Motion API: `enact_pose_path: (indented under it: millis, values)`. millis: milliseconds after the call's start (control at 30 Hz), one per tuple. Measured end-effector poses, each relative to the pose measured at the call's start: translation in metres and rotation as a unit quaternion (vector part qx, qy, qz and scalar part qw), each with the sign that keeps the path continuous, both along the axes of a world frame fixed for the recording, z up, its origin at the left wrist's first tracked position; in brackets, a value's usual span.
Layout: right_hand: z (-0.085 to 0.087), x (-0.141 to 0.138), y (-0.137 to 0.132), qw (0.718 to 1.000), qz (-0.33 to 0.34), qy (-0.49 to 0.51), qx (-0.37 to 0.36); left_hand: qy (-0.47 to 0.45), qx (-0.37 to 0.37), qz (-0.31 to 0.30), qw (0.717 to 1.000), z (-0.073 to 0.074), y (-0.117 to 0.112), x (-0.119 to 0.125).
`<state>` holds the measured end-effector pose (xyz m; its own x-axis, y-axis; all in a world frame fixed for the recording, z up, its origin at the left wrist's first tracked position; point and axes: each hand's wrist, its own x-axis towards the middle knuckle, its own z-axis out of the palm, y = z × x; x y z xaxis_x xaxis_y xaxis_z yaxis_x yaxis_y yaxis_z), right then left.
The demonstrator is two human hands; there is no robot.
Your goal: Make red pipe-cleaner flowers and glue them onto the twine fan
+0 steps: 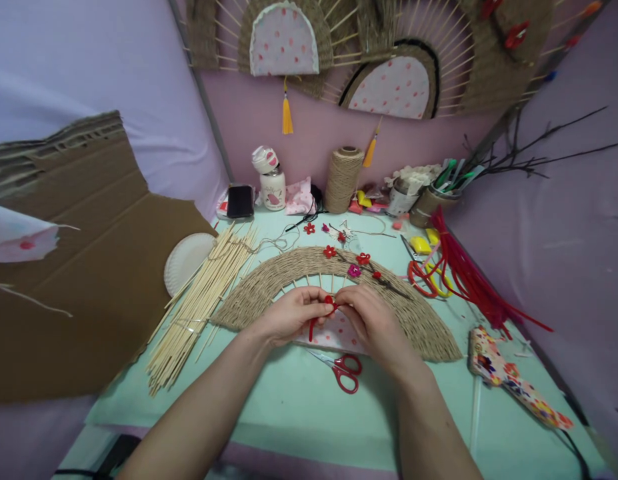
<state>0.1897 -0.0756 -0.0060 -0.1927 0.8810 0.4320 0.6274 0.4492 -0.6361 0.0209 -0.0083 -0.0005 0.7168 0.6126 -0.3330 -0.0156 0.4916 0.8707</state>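
My left hand [289,315] and my right hand [371,320] meet over the middle of the table, both pinched on a red pipe cleaner [323,315] bent into a small loop, its tail hanging down between them. Under them lies a jute-wrapped half-round fan [269,280] with stick spokes and a dotted white fabric centre [333,333]. A dark twig with small red and pink flowers [361,265] rests on the fan's upper right. Red-handled scissors [341,368] lie just in front of my hands.
A bundle of bamboo skewers [199,307] and a paper plate [186,260] lie left, beside a big cardboard sheet [83,267]. Red pipe cleaners [469,277], a patterned glue gun [513,380], a twine spool [343,177], a phone [239,200] and a jar [273,187] stand around.
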Motion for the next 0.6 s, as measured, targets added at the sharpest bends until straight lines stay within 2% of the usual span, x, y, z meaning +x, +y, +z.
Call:
enact_pose_path:
  millis: [267,400,500,600]
  values:
    - [-0.0029,-0.0018,-0.0005,0.994,-0.021,0.005,-0.106,0.050,0.084,-0.013,0.995,-0.0017,0.0007,0.0005]
    - [-0.0050,-0.0036,-0.0001,0.987,-0.040,0.023,-0.153,0.098,0.157,-0.024,0.983,-0.0012,-0.0004,0.0030]
    - [-0.0064,-0.0048,-0.0004,0.979,-0.068,0.055,-0.186,0.156,0.275,-0.016,0.949,-0.0007,-0.0038,0.0047]
    - [-0.0087,-0.0042,-0.0006,0.966,-0.087,0.106,-0.220,0.203,0.429,0.000,0.880,-0.0023,-0.0089,0.0060]
